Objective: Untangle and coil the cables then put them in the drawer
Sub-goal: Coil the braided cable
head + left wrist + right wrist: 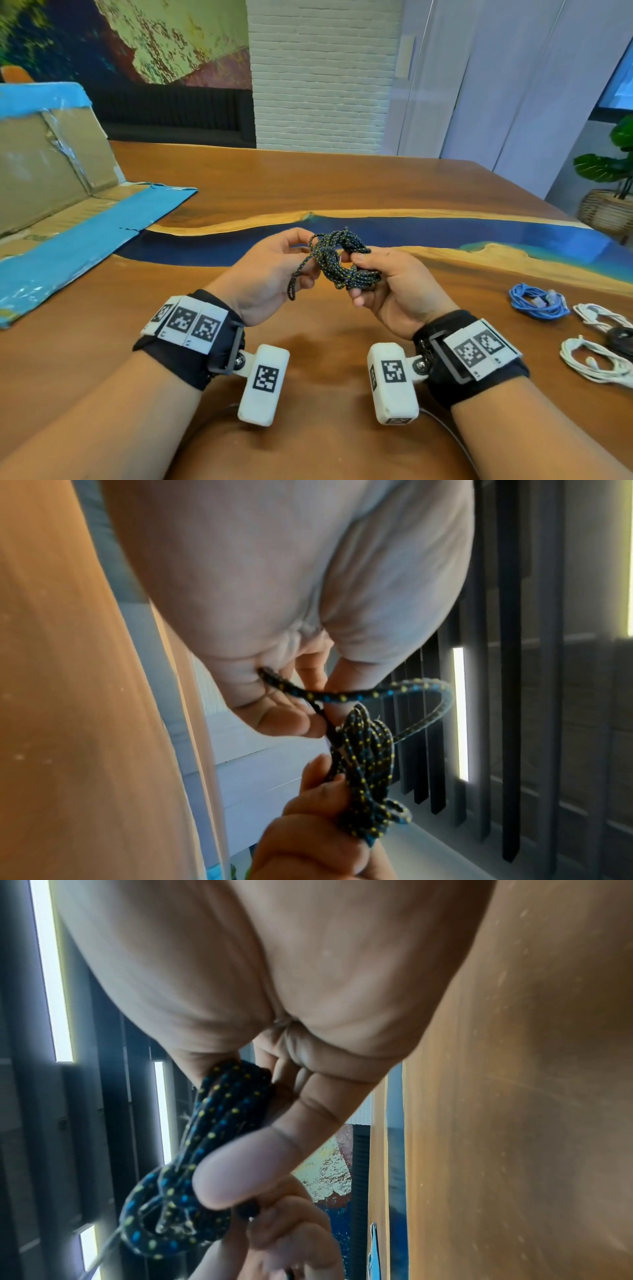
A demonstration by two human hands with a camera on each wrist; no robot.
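While both hands grip the black cable (342, 260), coiled cables (blue (537, 301), white (596, 359)) lie right.

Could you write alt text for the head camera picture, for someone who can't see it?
Two hands hold a dark speckled cable above a wooden table: the right hand grips the coiled bundle, the left hand holds a loose end. Blue and white cables lie coiled at right.

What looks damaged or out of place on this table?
The cardboard box at the table's far left looks battered: its flaps are splayed flat, with torn, wrinkled tape along the seams. The blue cable and white cables lie bundled at the right.
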